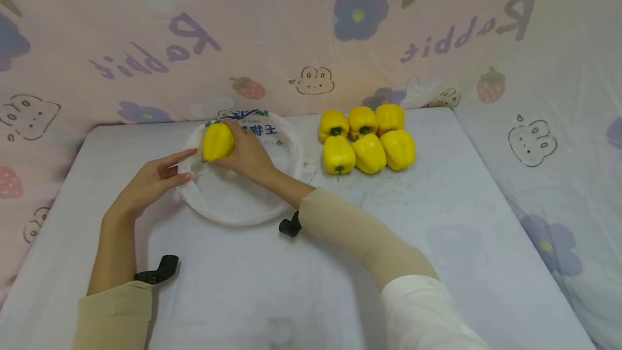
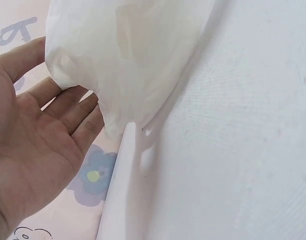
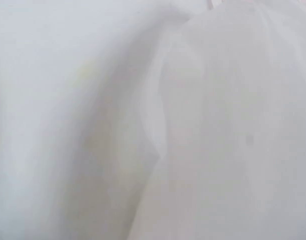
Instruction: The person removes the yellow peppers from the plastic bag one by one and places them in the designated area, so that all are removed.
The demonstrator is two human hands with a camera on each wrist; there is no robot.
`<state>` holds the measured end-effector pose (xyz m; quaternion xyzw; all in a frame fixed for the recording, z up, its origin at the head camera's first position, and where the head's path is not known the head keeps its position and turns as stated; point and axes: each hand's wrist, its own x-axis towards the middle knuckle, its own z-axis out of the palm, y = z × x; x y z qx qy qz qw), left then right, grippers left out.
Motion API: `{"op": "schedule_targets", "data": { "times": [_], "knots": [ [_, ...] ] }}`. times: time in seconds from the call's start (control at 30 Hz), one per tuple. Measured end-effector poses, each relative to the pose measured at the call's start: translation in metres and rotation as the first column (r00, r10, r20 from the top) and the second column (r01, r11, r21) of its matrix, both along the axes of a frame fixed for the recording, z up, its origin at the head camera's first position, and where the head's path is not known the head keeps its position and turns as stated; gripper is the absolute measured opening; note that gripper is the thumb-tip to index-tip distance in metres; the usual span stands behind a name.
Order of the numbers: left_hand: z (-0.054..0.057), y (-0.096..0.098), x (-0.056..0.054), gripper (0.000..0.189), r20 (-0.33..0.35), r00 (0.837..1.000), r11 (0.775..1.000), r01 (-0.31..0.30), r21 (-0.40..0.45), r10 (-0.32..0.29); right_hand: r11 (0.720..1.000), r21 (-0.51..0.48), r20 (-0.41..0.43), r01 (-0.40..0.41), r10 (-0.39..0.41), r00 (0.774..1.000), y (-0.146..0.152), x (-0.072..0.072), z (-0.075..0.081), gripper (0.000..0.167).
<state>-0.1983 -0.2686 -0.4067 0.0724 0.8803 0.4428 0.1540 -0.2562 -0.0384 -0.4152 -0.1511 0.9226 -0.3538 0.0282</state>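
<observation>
A white plastic bag (image 1: 245, 221) stands with its mouth spread into a wide ring, blue print showing on its far side. At the ring's left edge, my left hand (image 1: 148, 181) pinches the bag between thumb and fingers. In the left wrist view, those fingers reach behind the bag's pale plastic (image 2: 127, 65). My right hand (image 1: 250, 150) grips a yellow bell pepper (image 1: 217, 142) over the left part of the mouth. Only white surfaces, including the bag's side (image 3: 233, 125), fill the right wrist view; the right hand is hidden there.
Several yellow bell peppers (image 1: 370, 153) sit in two rows right of the bag. All stand on a white-covered table (image 1: 233, 296), against a patterned cloth backdrop (image 1: 286, 26). Black wrist-worn devices (image 1: 166, 269) project from both forearms.
</observation>
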Motion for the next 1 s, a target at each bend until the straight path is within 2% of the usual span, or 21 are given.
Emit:
{"op": "schedule_targets", "data": {
  "times": [0.17,0.6,0.83,1.0],
  "knots": [
    [-0.003,0.0,0.0,0.066,0.006,1.0,1.0,-0.008,0.01,0.008,0.998,0.024,-0.027,-0.058,0.059,0.998,0.01,0.004,0.008,0.094],
    [-0.001,-0.002,0.0,0.066,-0.022,1.0,1.0,0.008,0.02,-0.007,0.989,-0.046,-0.075,-0.143,0.14,0.987,0.039,0.01,0.024,0.094],
    [0.0,-0.002,0.002,0.065,-0.025,1.0,1.0,-0.005,0.002,0.005,0.967,-0.155,-0.1,-0.203,0.189,0.977,0.063,0.007,0.035,0.092],
    [0.0,-0.002,0.003,0.064,-0.019,1.0,1.0,-0.008,0.003,0.008,0.935,-0.292,-0.049,-0.2,0.194,0.98,0.075,0.006,0.038,0.091]
  ]
}}
